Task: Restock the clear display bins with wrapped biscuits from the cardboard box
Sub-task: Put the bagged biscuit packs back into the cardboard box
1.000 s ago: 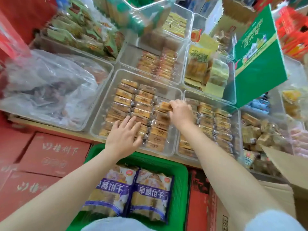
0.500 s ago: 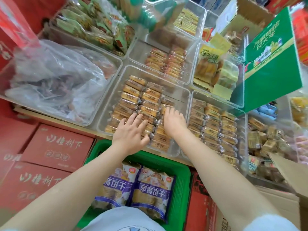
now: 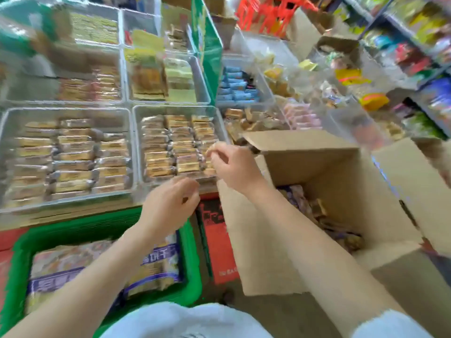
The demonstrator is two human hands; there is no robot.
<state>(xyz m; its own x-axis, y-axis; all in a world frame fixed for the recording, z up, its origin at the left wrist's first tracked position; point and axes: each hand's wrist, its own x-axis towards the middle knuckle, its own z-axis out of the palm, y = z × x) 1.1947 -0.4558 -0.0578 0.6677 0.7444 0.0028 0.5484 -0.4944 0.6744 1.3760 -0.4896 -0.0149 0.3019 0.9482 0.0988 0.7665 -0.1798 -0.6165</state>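
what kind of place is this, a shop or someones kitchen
Most likely a small snack shop: clear display bins filled with rows of wrapped biscuits, an open cardboard box of stock, and shelves crowded with colourful packets.

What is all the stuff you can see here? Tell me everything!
Clear display bins: several, see-through, in rows on the shelf.
Wrapped biscuits: too many to count, golden-brown, lined up in the two nearest bins.
Cardboard box: one, brown, open, on the right, more wrapped snacks at its bottom.
Green basket: one, low on the left, holding big purple-and-white packets.
Red cartons: some, between basket and box.
Blue-wrapped snacks: a heap, in a bin further back.
Left hand: one, fingers loosely curled, by the right-hand bin's front edge; too blurred to tell if it holds anything.
Right hand: one, at that bin's right edge, same blur.
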